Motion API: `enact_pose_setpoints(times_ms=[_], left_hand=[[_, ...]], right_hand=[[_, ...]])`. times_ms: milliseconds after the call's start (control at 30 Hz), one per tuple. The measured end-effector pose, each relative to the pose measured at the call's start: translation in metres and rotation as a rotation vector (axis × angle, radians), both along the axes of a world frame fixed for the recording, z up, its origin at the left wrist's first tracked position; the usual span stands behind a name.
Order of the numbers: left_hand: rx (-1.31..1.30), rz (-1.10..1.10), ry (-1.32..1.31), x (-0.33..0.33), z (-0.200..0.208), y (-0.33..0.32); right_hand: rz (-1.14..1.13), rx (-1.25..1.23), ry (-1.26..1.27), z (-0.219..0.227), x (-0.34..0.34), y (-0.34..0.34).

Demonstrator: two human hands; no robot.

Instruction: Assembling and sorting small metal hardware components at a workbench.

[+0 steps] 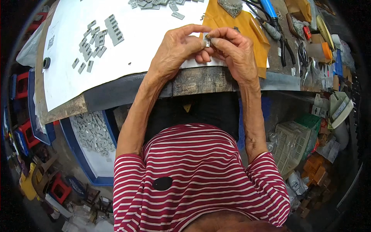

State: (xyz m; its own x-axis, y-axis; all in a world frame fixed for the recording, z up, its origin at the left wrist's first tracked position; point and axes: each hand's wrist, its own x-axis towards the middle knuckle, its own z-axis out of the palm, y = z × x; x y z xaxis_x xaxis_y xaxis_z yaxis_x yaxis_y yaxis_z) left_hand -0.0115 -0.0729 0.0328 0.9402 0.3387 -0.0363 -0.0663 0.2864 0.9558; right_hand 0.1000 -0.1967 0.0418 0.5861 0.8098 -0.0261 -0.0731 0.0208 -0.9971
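Note:
Just above the table's front edge, my left hand (174, 52) and my right hand (240, 52) meet. Between their thumbs and fingertips they pinch a small grey rectangular piece (207, 41). The fingers partly cover it, so its details are hard to make out. Similar flat grey pieces with dark slots (91, 44) lie scattered on a white sheet (127, 52) to the left. Beside them, several more form a close row (114, 31). A heap of grey pieces (148, 4) lies at the far edge. Orange-brown paper (253, 40) spreads under and behind my right hand.
A bag of tiny metal parts (230, 7) rests on the paper. To the right are a blue-bodied tool (268, 8) and dark-handled pliers (286, 50). A black ring (46, 63) sits far left. Below the table stand a blue-rimmed tray (83, 164) of grey pieces and a plastic crate (290, 143).

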Motion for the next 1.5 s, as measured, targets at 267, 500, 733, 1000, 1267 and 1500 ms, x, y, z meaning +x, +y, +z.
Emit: enact_pose_setpoints(times_ms=[267,500,733,1000,1267,1500], left_hand=[[-0.020,0.043,-0.010,0.001,-0.005,-0.003],[0.008,0.149,-0.032,0.000,-0.005,-0.005],[0.071,0.148,-0.035,-0.001,-0.008,-0.005],[0.128,0.179,0.009,-0.001,-0.006,-0.008],[0.126,0.194,-0.007,0.000,-0.005,-0.009],[0.058,0.179,-0.042,0.000,-0.008,-0.009]], right_hand=[[-0.042,0.041,0.077,0.003,-0.008,0.001],[-0.072,0.022,0.051,-0.004,-0.013,-0.001],[-0.093,0.001,0.062,-0.008,-0.014,0.000],[-0.103,0.004,0.084,-0.008,-0.013,0.002],[-0.116,-0.002,0.051,-0.010,-0.014,0.006],[-0.134,0.008,-0.037,-0.010,-0.015,0.007]])
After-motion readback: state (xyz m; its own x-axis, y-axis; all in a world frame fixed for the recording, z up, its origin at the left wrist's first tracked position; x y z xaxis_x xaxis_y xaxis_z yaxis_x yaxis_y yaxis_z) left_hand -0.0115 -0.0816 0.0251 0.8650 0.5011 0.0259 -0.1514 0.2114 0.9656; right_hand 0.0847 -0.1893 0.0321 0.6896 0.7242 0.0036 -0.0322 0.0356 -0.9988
